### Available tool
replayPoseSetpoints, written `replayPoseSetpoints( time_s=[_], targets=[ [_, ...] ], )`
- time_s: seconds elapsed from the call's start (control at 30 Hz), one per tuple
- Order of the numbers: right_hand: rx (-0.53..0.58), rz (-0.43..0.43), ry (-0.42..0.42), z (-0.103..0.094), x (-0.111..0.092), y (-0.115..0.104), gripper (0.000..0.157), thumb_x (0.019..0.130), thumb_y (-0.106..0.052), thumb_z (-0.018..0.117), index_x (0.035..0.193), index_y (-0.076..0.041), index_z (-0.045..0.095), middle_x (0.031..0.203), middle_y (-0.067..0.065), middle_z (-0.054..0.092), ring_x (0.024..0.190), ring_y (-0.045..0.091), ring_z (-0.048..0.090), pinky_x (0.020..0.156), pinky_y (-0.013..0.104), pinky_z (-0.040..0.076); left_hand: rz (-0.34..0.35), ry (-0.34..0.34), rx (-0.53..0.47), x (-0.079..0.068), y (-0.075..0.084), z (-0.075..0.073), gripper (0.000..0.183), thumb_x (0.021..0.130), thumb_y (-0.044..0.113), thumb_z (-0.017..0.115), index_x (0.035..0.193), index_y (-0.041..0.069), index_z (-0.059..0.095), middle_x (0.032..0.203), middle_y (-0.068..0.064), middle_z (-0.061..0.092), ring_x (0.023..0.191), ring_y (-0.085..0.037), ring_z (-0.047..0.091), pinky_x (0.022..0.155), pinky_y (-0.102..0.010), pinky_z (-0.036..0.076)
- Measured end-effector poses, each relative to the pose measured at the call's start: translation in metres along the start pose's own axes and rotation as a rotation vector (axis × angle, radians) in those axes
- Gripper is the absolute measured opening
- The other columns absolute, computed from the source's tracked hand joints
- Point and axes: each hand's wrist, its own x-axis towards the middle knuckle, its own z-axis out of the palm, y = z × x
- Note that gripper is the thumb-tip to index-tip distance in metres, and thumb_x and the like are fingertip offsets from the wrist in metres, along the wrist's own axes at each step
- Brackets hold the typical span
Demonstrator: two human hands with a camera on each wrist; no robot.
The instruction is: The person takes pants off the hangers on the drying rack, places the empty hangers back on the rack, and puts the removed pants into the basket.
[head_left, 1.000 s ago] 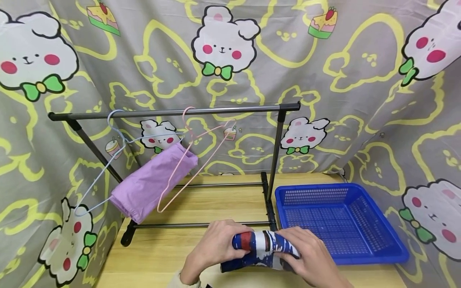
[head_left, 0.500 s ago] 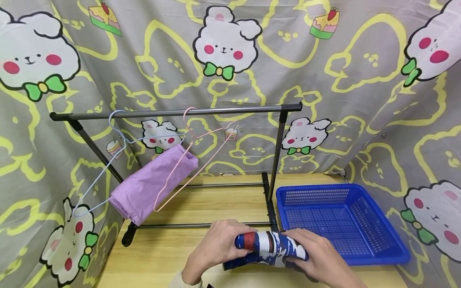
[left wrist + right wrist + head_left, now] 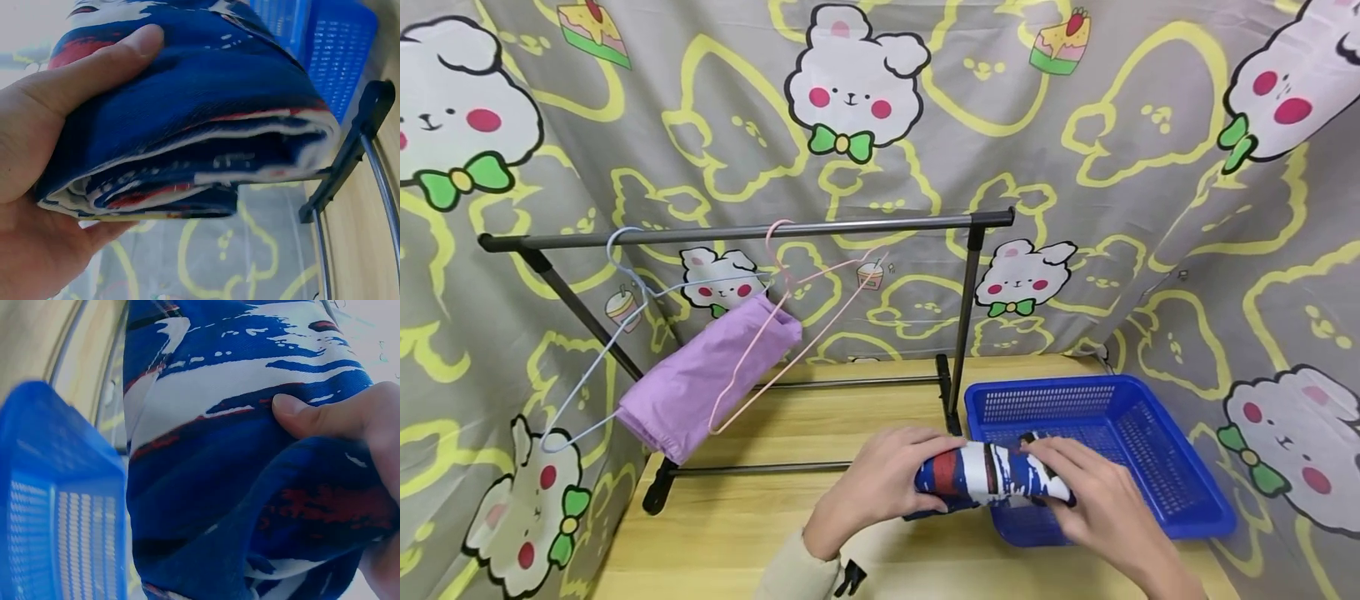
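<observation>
A folded garment (image 3: 973,473) in blue, white and red is held between both hands above the table. My left hand (image 3: 889,477) grips its left end. In the left wrist view, the left thumb lies on top of the cloth (image 3: 206,87), whose layered, rolled edge faces that camera. My right hand (image 3: 1093,492) grips the opposite end. Its thumb presses on the patterned cloth (image 3: 206,487) in the right wrist view, where a loose fold droops below. In the head view the garment overlaps the front left part of a blue plastic basket (image 3: 1157,500).
Behind the hands stands a black metal clothes rack (image 3: 865,226). A light blue hanger (image 3: 642,287) on it carries a folded purple garment (image 3: 707,379); beside it hangs a bare pink hanger (image 3: 787,279). A patterned curtain (image 3: 985,167) encloses the wooden table (image 3: 700,542).
Both hands have carried the folded garment to the right and farther from me, so it now overlaps the basket. The view has shifted slightly; rack, hangers and basket stay put.
</observation>
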Motion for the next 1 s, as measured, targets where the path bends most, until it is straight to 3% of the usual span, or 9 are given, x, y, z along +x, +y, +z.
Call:
replayPoseSetpoints(
  time_s=[0.33,0.47,0.6,0.7,0.8,0.83,0.87,0.93,1.0],
  targets=[
    [-0.066,0.043,-0.017,-0.022,-0.006,0.036,0.069,0.057,0.0,0.078,0.124,-0.018,0.073,0.119,0.001,0.07,0.099,0.024,0.068,0.072,0.027,0.051,0.036,-0.015,0.043,0.045,0.011,0.015,0.069,0.079,0.032,0.091,0.141,0.026,0.061,0.121,0.002,0.072,0.098,-0.01,0.068,0.075,-0.023,0.054],
    [-0.066,0.074,-0.041,-0.031,-0.014,0.055,0.067,0.059,0.001,0.073,0.124,-0.015,0.072,0.122,0.005,0.068,0.108,0.022,0.062,0.091,0.014,0.041,0.075,0.019,0.075,0.065,0.018,0.034,0.07,0.08,0.03,0.09,0.143,0.023,0.06,0.13,0.003,0.069,0.112,-0.013,0.066,0.091,-0.027,0.053],
    [-0.059,0.079,-0.034,-0.036,-0.022,0.073,0.064,0.058,0.002,0.073,0.121,-0.01,0.072,0.122,0.011,0.067,0.114,0.026,0.057,0.103,0.006,0.026,0.106,0.024,0.091,0.082,0.025,0.053,0.074,0.083,0.027,0.088,0.149,0.022,0.054,0.142,0.005,0.061,0.128,-0.014,0.056,0.11,-0.03,0.04],
    [-0.091,0.079,-0.029,-0.036,-0.028,0.083,0.045,0.082,-0.032,0.079,0.12,-0.009,0.07,0.122,0.013,0.067,0.113,0.034,0.058,0.107,0.005,0.018,0.102,0.018,0.097,0.092,0.03,0.064,0.074,0.085,0.024,0.086,0.15,0.022,0.051,0.146,0.007,0.057,0.134,-0.014,0.051,0.115,-0.032,0.034],
    [-0.121,0.087,-0.026,-0.033,-0.034,0.093,0.071,0.096,-0.071,0.047,0.118,-0.007,0.068,0.122,0.015,0.067,0.109,0.042,0.058,0.108,0.005,0.012,0.098,-0.003,0.109,0.101,0.034,0.073,0.072,0.087,0.022,0.084,0.151,0.022,0.05,0.148,0.008,0.055,0.136,-0.015,0.048,0.116,-0.033,0.033],
    [-0.136,0.088,-0.025,-0.031,-0.036,0.097,0.082,0.095,-0.076,0.031,0.117,-0.006,0.067,0.122,0.015,0.067,0.109,0.043,0.058,0.108,0.005,0.011,0.095,-0.014,0.114,0.103,0.035,0.076,0.072,0.088,0.022,0.083,0.151,0.022,0.049,0.149,0.008,0.054,0.137,-0.015,0.047,0.116,-0.034,0.032],
    [-0.141,0.089,-0.024,-0.029,-0.038,0.1,0.083,0.095,-0.077,0.029,0.116,-0.006,0.067,0.121,0.015,0.067,0.108,0.043,0.058,0.108,0.005,0.01,0.095,-0.024,0.123,0.106,0.036,0.08,0.072,0.089,0.022,0.082,0.152,0.022,0.048,0.15,0.008,0.053,0.137,-0.015,0.046,0.116,-0.034,0.032],
    [-0.143,0.085,-0.02,-0.026,-0.041,0.109,0.082,0.095,-0.075,0.034,0.116,-0.003,0.066,0.119,0.017,0.067,0.107,0.044,0.059,0.109,0.006,0.011,0.098,-0.043,0.153,0.11,0.037,0.089,0.074,0.089,0.024,0.081,0.154,0.021,0.045,0.151,0.007,0.051,0.137,-0.016,0.046,0.117,-0.035,0.031],
    [-0.128,0.076,-0.021,-0.022,-0.044,0.117,0.064,0.091,-0.06,0.066,0.118,-0.001,0.065,0.117,0.017,0.067,0.106,0.045,0.059,0.113,0.008,0.012,0.099,-0.058,0.19,0.112,0.038,0.098,0.075,0.09,0.024,0.08,0.155,0.02,0.042,0.153,0.007,0.05,0.137,-0.016,0.045,0.117,-0.035,0.031]
  ],
)
